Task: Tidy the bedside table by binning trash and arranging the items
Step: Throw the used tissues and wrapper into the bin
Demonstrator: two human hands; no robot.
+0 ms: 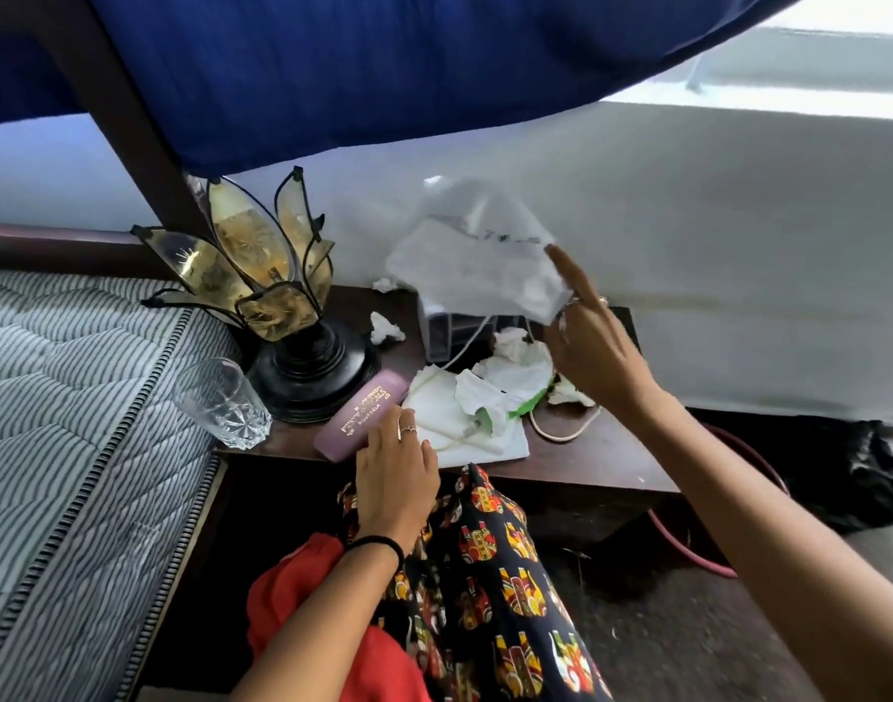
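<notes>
Left hand (395,477) rests flat on "ROURKELA" case (359,423); right grip (586,342) pinches plastic bag (477,260).

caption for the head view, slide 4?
Right hand lifts a clear plastic bag above the cluttered bedside table; left hand rests on a purple case.

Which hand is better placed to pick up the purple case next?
Left. The left hand already rests beside the purple case, holding nothing; the right hand is busy holding up a plastic bag.
</notes>
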